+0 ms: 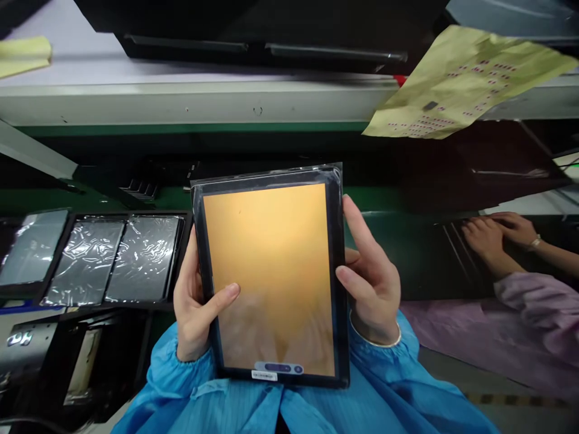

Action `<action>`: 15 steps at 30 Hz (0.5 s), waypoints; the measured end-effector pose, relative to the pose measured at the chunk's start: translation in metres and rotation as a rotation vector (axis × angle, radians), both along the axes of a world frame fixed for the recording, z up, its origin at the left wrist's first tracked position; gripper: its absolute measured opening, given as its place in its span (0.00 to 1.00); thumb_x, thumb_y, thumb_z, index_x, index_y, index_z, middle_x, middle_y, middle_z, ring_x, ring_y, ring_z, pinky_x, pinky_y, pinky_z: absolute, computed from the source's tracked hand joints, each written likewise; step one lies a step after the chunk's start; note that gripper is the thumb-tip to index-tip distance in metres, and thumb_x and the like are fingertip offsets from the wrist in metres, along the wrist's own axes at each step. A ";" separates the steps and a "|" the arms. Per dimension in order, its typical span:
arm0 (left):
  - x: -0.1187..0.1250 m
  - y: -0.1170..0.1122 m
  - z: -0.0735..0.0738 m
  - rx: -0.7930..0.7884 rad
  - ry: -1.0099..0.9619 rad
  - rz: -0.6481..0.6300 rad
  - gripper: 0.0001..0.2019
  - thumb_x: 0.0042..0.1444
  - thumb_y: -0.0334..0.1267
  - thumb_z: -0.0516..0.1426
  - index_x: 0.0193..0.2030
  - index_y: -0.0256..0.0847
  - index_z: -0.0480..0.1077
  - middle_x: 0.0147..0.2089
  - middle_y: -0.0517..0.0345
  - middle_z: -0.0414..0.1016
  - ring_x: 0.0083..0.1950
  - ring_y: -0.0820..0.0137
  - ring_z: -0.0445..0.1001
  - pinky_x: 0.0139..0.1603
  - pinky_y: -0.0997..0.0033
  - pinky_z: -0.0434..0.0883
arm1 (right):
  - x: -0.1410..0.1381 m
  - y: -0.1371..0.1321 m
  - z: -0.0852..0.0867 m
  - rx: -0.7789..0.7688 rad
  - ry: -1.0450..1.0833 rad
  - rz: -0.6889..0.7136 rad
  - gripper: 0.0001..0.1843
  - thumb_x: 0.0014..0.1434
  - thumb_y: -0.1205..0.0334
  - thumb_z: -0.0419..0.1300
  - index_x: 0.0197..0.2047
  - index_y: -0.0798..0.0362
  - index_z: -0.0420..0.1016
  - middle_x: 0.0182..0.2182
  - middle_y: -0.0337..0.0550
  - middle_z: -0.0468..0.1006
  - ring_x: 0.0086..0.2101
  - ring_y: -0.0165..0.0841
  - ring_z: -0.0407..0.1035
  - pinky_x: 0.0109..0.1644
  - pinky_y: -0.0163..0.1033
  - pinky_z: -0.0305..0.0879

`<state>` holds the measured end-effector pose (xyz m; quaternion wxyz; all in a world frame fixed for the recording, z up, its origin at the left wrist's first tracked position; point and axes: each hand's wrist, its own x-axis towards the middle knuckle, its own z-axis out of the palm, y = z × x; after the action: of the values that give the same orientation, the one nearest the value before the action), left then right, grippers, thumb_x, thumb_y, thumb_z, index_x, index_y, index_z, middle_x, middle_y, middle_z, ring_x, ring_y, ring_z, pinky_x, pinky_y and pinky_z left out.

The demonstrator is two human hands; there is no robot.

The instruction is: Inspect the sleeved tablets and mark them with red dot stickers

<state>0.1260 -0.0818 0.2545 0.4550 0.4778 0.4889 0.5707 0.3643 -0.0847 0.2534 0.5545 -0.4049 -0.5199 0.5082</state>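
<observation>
Factory bench (181, 102) with a film-wrapped tablet panel (266, 271) held up in both hands

We look down across a long white-and-green workbench line. Dark machinery runs along its far side, and a pale yellow pad (22, 55) lies at the far left. At upper right, a yellow-green sheet (461, 78) marked with rows of small red dots hangs tilted over the bench edge.

Our blue smock (289, 410) fills the bottom of the view. Directly above it, we hold the black-framed panel nearly upright at the centre, its orange-tinted glass reflecting light. Clear film wraps its top edge. Our left hand (199, 307) grasps the left side, with the thumb lying across the lower glass. Our right hand (373, 277) grasps the right side, its fingers curled around the frame.

To our left, three similar wrapped panels (145, 259) lie side by side in a black tray, just beside a metal fixture (27, 343) below them. To our right, well apart from our hands, a co-worker's hands (488, 235) rest on a dark surface, with a lilac sleeve (538, 307) nearby.

A thin bangle (375, 340) circles our right wrist. A small barcode label (264, 375) sits at the panel's bottom edge.
</observation>
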 end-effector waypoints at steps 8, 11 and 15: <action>0.004 0.010 -0.004 -0.027 0.001 -0.082 0.42 0.57 0.38 0.68 0.76 0.54 0.57 0.75 0.59 0.64 0.76 0.48 0.60 0.75 0.48 0.65 | -0.002 0.009 0.000 -0.071 0.084 -0.016 0.40 0.69 0.53 0.62 0.77 0.41 0.49 0.50 0.43 0.85 0.29 0.30 0.77 0.37 0.38 0.79; 0.001 0.033 -0.033 -0.057 -0.021 -0.172 0.43 0.57 0.40 0.68 0.77 0.54 0.54 0.78 0.59 0.57 0.77 0.50 0.57 0.77 0.50 0.61 | 0.000 0.022 -0.024 -0.164 0.123 -0.012 0.43 0.69 0.51 0.61 0.78 0.40 0.43 0.52 0.45 0.84 0.36 0.35 0.80 0.44 0.43 0.81; -0.007 0.075 -0.118 -0.202 0.039 -0.242 0.48 0.54 0.38 0.68 0.78 0.50 0.51 0.80 0.56 0.53 0.79 0.55 0.54 0.77 0.58 0.58 | -0.008 0.049 -0.108 -0.357 0.030 0.013 0.49 0.66 0.47 0.62 0.79 0.42 0.38 0.57 0.45 0.80 0.48 0.38 0.79 0.54 0.48 0.78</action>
<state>0.1195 -0.0063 0.1367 0.5566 0.4958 0.4915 0.4502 0.3562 -0.0362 0.1453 0.4784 -0.4856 -0.4158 0.6021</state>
